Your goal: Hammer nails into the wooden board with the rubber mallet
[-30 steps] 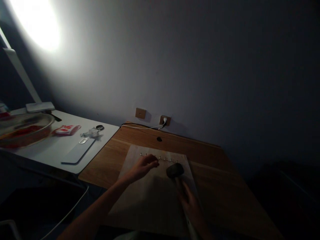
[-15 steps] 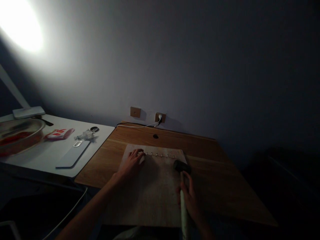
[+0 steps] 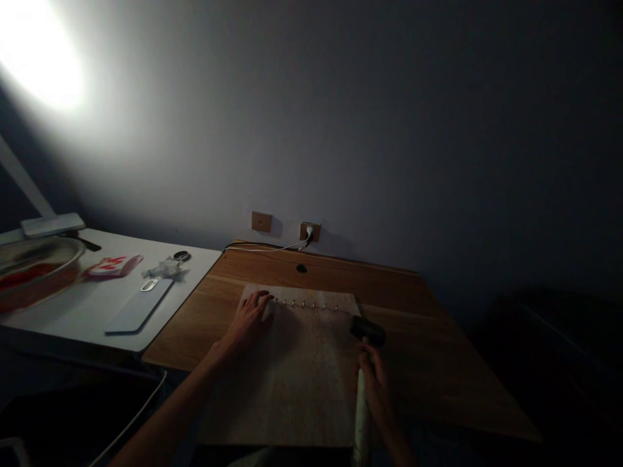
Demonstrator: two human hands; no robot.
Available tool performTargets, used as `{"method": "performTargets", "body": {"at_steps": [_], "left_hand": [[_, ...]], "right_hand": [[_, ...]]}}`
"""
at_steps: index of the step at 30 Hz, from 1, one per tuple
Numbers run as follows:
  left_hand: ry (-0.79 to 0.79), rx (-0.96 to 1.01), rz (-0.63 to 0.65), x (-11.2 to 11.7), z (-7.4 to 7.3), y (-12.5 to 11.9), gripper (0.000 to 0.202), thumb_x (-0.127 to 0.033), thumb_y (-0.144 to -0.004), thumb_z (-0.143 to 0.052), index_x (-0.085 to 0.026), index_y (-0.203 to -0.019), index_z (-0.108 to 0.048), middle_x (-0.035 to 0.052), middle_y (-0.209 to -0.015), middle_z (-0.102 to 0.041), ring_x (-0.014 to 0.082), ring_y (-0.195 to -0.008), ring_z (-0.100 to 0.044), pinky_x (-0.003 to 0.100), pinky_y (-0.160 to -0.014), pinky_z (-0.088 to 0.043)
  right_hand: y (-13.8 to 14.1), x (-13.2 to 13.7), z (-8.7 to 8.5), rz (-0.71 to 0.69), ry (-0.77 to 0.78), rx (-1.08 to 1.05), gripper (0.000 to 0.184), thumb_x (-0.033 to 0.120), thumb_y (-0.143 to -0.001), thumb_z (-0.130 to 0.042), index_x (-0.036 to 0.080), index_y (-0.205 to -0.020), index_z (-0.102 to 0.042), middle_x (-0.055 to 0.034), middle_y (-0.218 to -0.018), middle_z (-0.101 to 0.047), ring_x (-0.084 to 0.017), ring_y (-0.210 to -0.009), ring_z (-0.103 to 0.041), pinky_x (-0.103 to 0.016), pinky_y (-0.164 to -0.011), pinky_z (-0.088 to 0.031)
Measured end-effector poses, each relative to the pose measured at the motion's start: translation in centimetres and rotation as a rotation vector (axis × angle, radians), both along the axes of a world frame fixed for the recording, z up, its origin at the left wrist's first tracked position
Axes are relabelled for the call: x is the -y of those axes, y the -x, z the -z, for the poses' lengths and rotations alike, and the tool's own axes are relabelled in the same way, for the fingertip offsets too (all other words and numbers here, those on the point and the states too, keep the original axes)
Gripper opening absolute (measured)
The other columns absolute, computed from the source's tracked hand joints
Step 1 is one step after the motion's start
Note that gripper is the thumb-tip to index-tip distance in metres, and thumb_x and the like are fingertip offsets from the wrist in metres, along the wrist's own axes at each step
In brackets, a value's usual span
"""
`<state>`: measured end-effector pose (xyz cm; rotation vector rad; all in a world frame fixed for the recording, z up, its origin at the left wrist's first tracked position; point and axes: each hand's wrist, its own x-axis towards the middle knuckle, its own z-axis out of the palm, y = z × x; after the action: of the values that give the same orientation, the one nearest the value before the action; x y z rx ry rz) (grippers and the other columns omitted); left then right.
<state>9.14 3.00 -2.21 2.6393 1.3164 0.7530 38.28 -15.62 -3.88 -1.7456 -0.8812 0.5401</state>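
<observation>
My right hand (image 3: 376, 376) is wrapped around the pale handle of a mallet (image 3: 368, 331) with a dark, thick head. The head is over the right edge of a light wooden board (image 3: 311, 370). A row of several small shiny nails (image 3: 304, 303) stands upright across the far part of this board. At the row's left end, my left hand (image 3: 252, 318) rests on the board, thumb apart from the fingers. Its fingertips are close beside the leftmost nail (image 3: 276, 300); whether they touch it I cannot tell.
The board lies on a brown wooden table (image 3: 438, 337). On the white table (image 3: 117, 237) at left are a grey phone (image 3: 139, 308), a crumpled plastic bag (image 3: 168, 267), a red-and-white packet (image 3: 113, 266), a clear basin (image 3: 73, 253) and a lamp base (image 3: 52, 224). Wall sockets (image 3: 261, 222) are behind.
My left hand has drawn slightly left, and the nail at the row's left end now shows clear of the fingers. The mallet has moved right and a little nearer to me.
</observation>
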Motion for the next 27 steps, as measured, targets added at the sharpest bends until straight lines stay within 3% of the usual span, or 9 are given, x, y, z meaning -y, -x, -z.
{"method": "performTargets", "body": {"at_steps": [6, 13, 17, 21, 25, 27], "left_hand": [[-0.013, -0.086, -0.013, 2.5, 0.3, 3.5, 0.04, -0.034, -0.095, -0.054, -0.02, -0.132, -0.056, 0.0164, -0.145, -0.05, 0.0321, -0.126, -0.057, 0.05, -0.103, -0.048], [-0.049, -0.158, -0.038, 5.1, 0.7, 7.8, 0.041, -0.037, -0.095, -0.051, -0.024, -0.134, -0.056, 0.0159, -0.146, -0.053, 0.0289, -0.121, -0.063, 0.048, -0.1, -0.051], [-0.093, -0.174, -0.02, 6.3, 0.1, 8.2, 0.037, -0.035, -0.096, -0.049, -0.025, -0.13, -0.06, 0.0123, -0.142, -0.058, 0.0265, -0.12, -0.064, 0.042, -0.096, -0.054], [-0.049, -0.269, 0.011, 7.4, -0.1, 7.8, 0.031, -0.032, -0.095, -0.048, -0.028, -0.118, -0.068, 0.0084, -0.137, -0.063, 0.0272, -0.121, -0.063, 0.041, -0.092, -0.056], [-0.031, -0.341, 0.109, 8.2, 0.3, 6.4, 0.032, -0.024, -0.089, -0.055, -0.034, -0.115, -0.072, 0.0058, -0.145, -0.058, 0.0328, -0.134, -0.052, 0.054, -0.105, -0.048], [-0.035, -0.33, 0.125, 8.3, 0.5, 5.5, 0.033, -0.026, -0.089, -0.057, -0.036, -0.119, -0.07, 0.0056, -0.149, -0.053, 0.0374, -0.139, -0.046, 0.061, -0.105, -0.046]], "right_hand": [[0.7, -0.1, 0.3, -0.078, -0.054, 0.316, 0.044, 0.057, -0.09, -0.049, 0.024, -0.116, -0.062, -0.0092, -0.114, -0.07, -0.026, -0.104, -0.066, -0.038, -0.087, -0.053], [1.7, -0.4, -0.3, -0.122, -0.031, 0.681, 0.037, 0.05, -0.095, -0.05, 0.025, -0.119, -0.063, -0.014, -0.11, -0.073, -0.03, -0.092, -0.071, -0.044, -0.08, -0.058], [1.5, 1.0, -0.5, -0.115, -0.094, 0.748, 0.042, 0.052, -0.098, -0.048, 0.026, -0.129, -0.058, -0.0131, -0.12, -0.071, -0.031, -0.105, -0.07, -0.047, -0.086, -0.059], [1.3, 4.1, -0.5, -0.124, -0.111, 0.806, 0.038, 0.046, -0.102, -0.045, 0.024, -0.13, -0.057, -0.013, -0.119, -0.071, -0.028, -0.11, -0.069, -0.045, -0.091, -0.059], [0.6, 6.5, 0.1, -0.161, -0.084, 0.928, 0.037, 0.039, -0.102, -0.046, 0.024, -0.135, -0.056, -0.0108, -0.126, -0.07, -0.026, -0.118, -0.066, -0.043, -0.096, -0.058], [-0.2, 7.0, 0.4, -0.166, -0.06, 0.961, 0.038, 0.035, -0.102, -0.047, 0.023, -0.137, -0.056, -0.0104, -0.13, -0.068, -0.025, -0.121, -0.065, -0.042, -0.099, -0.057]]}}
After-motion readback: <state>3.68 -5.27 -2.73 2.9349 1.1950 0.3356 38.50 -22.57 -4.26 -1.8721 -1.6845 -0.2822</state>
